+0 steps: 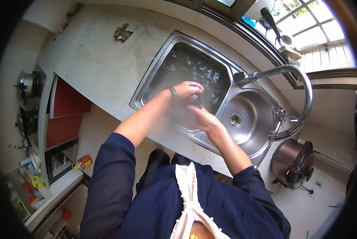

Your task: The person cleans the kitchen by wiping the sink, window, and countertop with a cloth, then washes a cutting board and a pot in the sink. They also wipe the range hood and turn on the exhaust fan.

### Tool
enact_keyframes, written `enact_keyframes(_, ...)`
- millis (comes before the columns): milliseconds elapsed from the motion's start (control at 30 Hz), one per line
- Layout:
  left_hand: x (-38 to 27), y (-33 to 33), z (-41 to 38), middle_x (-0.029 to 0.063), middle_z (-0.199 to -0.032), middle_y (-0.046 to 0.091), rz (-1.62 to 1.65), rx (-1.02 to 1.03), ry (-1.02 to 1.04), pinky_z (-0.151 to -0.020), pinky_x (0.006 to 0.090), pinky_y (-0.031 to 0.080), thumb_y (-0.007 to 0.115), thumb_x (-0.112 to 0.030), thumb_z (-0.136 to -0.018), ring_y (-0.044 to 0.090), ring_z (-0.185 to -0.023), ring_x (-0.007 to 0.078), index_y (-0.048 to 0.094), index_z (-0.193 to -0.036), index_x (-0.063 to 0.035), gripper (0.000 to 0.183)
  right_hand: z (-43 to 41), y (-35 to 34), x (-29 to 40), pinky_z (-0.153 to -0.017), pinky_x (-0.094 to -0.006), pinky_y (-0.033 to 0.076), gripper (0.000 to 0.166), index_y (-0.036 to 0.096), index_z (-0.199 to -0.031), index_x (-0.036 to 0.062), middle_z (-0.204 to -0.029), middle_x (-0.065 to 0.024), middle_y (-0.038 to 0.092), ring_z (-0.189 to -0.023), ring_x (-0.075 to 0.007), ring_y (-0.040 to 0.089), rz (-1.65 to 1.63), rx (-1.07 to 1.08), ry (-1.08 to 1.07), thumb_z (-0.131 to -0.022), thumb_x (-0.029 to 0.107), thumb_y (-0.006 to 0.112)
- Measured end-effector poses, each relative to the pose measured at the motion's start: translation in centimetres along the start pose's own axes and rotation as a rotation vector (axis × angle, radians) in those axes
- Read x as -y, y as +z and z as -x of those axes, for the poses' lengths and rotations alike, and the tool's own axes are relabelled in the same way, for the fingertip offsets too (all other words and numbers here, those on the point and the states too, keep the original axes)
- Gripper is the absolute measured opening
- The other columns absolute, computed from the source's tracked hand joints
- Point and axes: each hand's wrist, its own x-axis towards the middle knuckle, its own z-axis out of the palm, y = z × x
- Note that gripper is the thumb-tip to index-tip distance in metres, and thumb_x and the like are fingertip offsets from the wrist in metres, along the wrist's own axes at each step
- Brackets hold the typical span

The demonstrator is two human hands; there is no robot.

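Both my hands are over the large rectangular sink basin (166,68), which holds rippling water. A small, dark, wet, shiny object (195,101) sits between them; haze blurs it and I cannot tell what it is. My left hand (188,89), with a dark band at its wrist, curls over the object from above. From the near side my right hand (203,119) holds it with the thumb and fingers, partly lost in the haze. The round basin (250,110) with its drain strainer (235,120) lies to the right of my right hand.
A curved chrome faucet (306,89) arches over the right side, its head (241,78) between the basins. A brown electric cooker (292,164) stands on the right. A crumpled dark scrap (123,33) lies on the pale countertop (97,62). Pots (27,85) sit far left.
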Motion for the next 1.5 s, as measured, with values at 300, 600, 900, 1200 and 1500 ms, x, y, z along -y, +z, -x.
enact_keyframes(300, 3.7, 0.0, -1.0, 0.0038, -0.078, 0.058, -0.262, -0.436, -0.119, -0.066, 0.0276, 0.044, 0.051, -0.013, -0.074, 0.054, -0.072, 0.0137, 0.062, -0.084, -0.0077, 0.015, -7.3, -4.5, -3.8, -0.044, -0.0245, 0.035, 0.033, 0.050, -0.087, 0.0057, -0.069, -0.0004, 0.049, -0.054, -0.0097, 0.045, 0.798, -0.228, -0.312, -0.060, 0.020, 0.064)
enact_keyframes(600, 10.4, 0.1, -3.1, 0.0155, -0.078, 0.062, -0.501, -0.999, -0.165, -0.071, 0.0356, 0.047, 0.054, -0.019, -0.071, 0.060, -0.076, 0.0290, 0.061, -0.080, -0.0081, 0.016, -8.6, -7.2, -5.9, -0.077, -0.0390, 0.044, 0.060, 0.052, -0.100, -0.0012, -0.095, -0.0236, 0.059, -0.094, -0.0349, 0.056, 1.233, -0.359, -0.305, -0.060, 0.039, 0.071)
enact_keyframes(900, 8.9, -1.5, 2.5, 0.0149, -0.099, 0.058, -0.140, -0.604, -0.254, -0.074, 0.0350, 0.047, 0.061, -0.028, -0.066, 0.058, -0.087, 0.0243, 0.052, -0.108, -0.0001, 0.051, -3.4, -6.4, -5.4, -0.065, -0.0282, 0.047, 0.042, 0.041, -0.114, 0.0068, -0.097, -0.0067, 0.052, -0.084, -0.0129, 0.052, 0.678, -0.322, -0.246, -0.079, 0.020, 0.060)
enact_keyframes(1200, 9.3, -3.5, 19.2, 0.0010, -0.088, 0.049, 0.558, -0.246, 0.052, -0.070, 0.0400, 0.047, 0.058, -0.011, -0.073, 0.051, -0.083, 0.0159, 0.045, -0.095, -0.0136, 0.025, -3.7, -0.6, -7.3, -0.068, -0.0318, 0.048, 0.018, 0.049, -0.100, 0.0082, -0.094, -0.0062, 0.059, -0.081, -0.0184, 0.059, 0.062, -0.181, -0.361, -0.086, 0.019, 0.050)
enact_keyframes(1500, 12.1, -11.0, 37.7, 0.0010, -0.087, 0.056, 0.204, -0.490, 0.163, -0.068, 0.0243, 0.042, 0.061, -0.021, -0.079, 0.051, -0.079, 0.0106, 0.053, -0.102, -0.0033, 0.029, -7.0, 20.8, -17.7, -0.071, -0.0232, 0.044, 0.007, 0.054, -0.088, 0.0045, -0.081, -0.0013, 0.058, -0.076, -0.0101, 0.055, 0.500, -0.026, -0.616, -0.084, 0.010, 0.053)
